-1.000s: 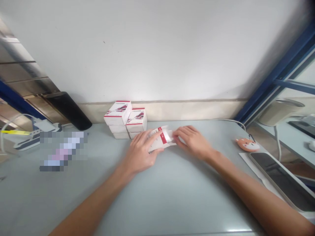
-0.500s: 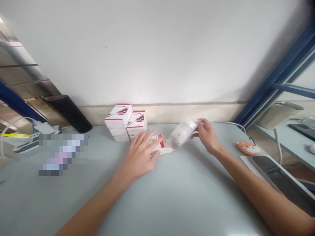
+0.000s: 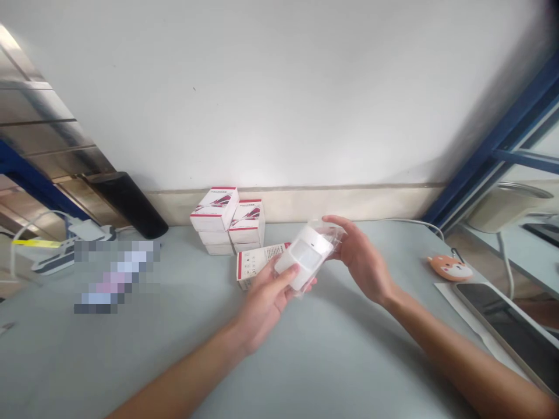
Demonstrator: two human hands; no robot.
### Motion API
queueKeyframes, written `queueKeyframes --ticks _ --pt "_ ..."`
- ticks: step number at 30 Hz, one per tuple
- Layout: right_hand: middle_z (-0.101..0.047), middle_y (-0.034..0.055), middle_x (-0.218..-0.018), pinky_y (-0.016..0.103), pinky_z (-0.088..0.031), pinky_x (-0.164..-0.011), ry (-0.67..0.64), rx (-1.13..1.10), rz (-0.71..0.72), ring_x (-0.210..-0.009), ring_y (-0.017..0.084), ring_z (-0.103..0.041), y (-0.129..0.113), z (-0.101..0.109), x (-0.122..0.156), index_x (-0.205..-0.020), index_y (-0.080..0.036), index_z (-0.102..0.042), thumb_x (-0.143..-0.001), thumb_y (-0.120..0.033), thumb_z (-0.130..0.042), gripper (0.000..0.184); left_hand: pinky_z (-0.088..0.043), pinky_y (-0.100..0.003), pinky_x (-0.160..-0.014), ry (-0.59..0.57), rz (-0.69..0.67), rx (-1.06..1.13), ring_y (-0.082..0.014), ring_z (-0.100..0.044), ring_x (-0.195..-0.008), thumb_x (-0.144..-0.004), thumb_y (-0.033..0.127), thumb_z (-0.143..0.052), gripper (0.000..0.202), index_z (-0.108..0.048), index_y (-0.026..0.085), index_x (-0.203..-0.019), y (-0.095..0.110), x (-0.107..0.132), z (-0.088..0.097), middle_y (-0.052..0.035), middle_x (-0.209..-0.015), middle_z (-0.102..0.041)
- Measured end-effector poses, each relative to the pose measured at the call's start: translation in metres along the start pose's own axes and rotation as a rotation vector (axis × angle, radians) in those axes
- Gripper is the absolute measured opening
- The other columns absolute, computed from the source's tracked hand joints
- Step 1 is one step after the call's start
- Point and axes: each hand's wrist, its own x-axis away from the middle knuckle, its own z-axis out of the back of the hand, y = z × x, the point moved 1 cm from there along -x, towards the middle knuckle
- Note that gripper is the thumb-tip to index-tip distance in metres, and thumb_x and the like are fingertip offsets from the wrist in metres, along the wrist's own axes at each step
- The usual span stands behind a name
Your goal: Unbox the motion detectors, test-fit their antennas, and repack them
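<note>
A white motion sensor sits inside a clear plastic bag, tilted above the table. My left hand grips its near end, thumb on the front and fingers underneath. My right hand is at the bag's far right end, fingers curled against the plastic; its fingertips are partly hidden. Just behind my left hand lies a white and red carton, partly covered by the hand and the sensor. Farther back, several similar small boxes stand stacked near the wall.
On the left are a black cylinder, a power strip and a pixelated object. At the right lie an orange animal-face case and a dark-screened phone. A white wall closes off the back.
My left hand has left the carton and taken hold of the bagged sensor. The sensor has come nearer and turned its front to view. My right hand stays at the bag's end.
</note>
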Motion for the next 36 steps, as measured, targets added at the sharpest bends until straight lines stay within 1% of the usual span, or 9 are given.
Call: queueKeyframes --ticks 5,11,16,18,22,27,32,34,36 --pt "-0.07 0.0033 -0.1 0.032 -0.055 -0.074 0.03 0.283 0.016 -0.083 0.019 -0.063 -0.003 -0.002 0.003 -0.102 -0.026 -0.069 -0.098 -0.053 -0.065 0.028 -0.054 -0.042 -0.1 -0.109 0.092 0.213 -0.0279 -0.075 -0.106 -0.101 0.038 -0.068 0.04 -0.068 0.015 -0.134 -0.005 -0.003 0.004 -0.0163 -0.128 -0.074" --pt "-0.062 -0.001 -0.074 0.029 -0.05 -0.062 0.289 0.273 0.093 -0.064 0.015 -0.058 -0.007 0.009 -0.006 -0.093 -0.023 -0.069 -0.097 -0.053 -0.068 0.03 -0.056 -0.044 -0.098 -0.208 0.252 0.29 -0.0331 -0.077 -0.107 -0.104 0.048 -0.06 0.05 -0.067 0.012 -0.137 -0.013 -0.003 0.004 -0.0204 -0.137 -0.07" --pt "-0.064 0.0004 -0.093 0.032 -0.059 -0.068 0.696 0.198 0.27 -0.073 0.015 -0.067 -0.002 0.049 -0.026 -0.103 -0.024 -0.061 -0.089 -0.052 -0.075 0.034 -0.054 -0.044 -0.102 -0.145 0.255 0.276 -0.0343 -0.077 -0.109 -0.101 0.04 -0.065 0.046 -0.065 0.012 -0.138 -0.014 -0.003 0.003 -0.021 -0.138 -0.07" --pt "-0.062 0.0004 -0.098 0.037 -0.063 -0.076 0.774 0.179 0.263 -0.081 0.017 -0.072 0.007 0.066 -0.033 -0.109 -0.027 -0.054 -0.09 -0.049 -0.072 0.035 -0.051 -0.048 -0.106 -0.165 0.249 0.324 -0.0373 -0.076 -0.113 -0.103 0.043 -0.061 0.05 -0.062 0.012 -0.142 -0.012 -0.003 0.003 -0.0234 -0.137 -0.07" --pt "-0.064 0.001 -0.092 0.044 -0.066 -0.081 0.733 0.211 0.059 -0.082 0.022 -0.076 0.037 0.084 -0.039 -0.105 -0.028 -0.047 -0.089 -0.042 -0.067 0.029 -0.049 -0.048 -0.104 -0.224 0.286 0.405 -0.0376 -0.076 -0.111 -0.104 0.049 -0.053 0.057 -0.059 0.009 -0.144 -0.01 -0.004 0.003 -0.028 -0.135 -0.07" --pt "-0.066 0.0052 -0.09 0.048 -0.064 -0.077 0.632 0.367 -0.078 -0.082 0.027 -0.072 0.062 0.09 -0.035 -0.103 -0.028 -0.055 -0.085 -0.042 -0.068 0.026 -0.05 -0.036 -0.08 -0.22 0.282 0.459 -0.0267 -0.074 -0.087 -0.101 0.036 -0.053 0.043 -0.062 0.012 -0.136 -0.011 -0.005 0.006 -0.0256 -0.122 -0.074" --pt "-0.046 0.0157 -0.143 0.057 -0.048 -0.109 0.709 0.572 0.017 -0.13 0.036 -0.053 0.047 0.082 -0.027 -0.129 -0.029 -0.057 -0.085 -0.041 -0.069 0.047 -0.046 -0.034 -0.075 -0.175 0.265 0.472 -0.024 -0.07 -0.082 -0.099 0.036 -0.056 0.037 -0.063 0.02 -0.132 -0.011 -0.005 0.006 -0.0213 -0.121 -0.073" --pt "-0.04 0.017 -0.148 0.059 -0.04 -0.116 0.673 0.697 0.094 -0.138 0.037 -0.046 0.037 0.068 -0.023 -0.135 -0.027 -0.056 -0.088 -0.038 -0.065 0.049 -0.046 -0.034 -0.075 -0.16 0.259 0.448 -0.0234 -0.068 -0.081 -0.1 0.041 -0.057 0.039 -0.065 0.017 -0.13 -0.012 -0.006 0.004 -0.021 -0.121 -0.072" --pt "-0.046 0.0167 -0.143 0.058 -0.041 -0.114 0.584 0.78 0.192 -0.134 0.035 -0.05 0.029 0.05 -0.019 -0.131 -0.026 -0.058 -0.093 -0.037 -0.061 0.041 -0.046 -0.034 -0.074 -0.153 0.257 0.415 -0.0234 -0.068 -0.081 -0.101 0.044 -0.056 0.042 -0.066 0.013 -0.128 -0.013 -0.007 0.003 -0.021 -0.12 -0.072"
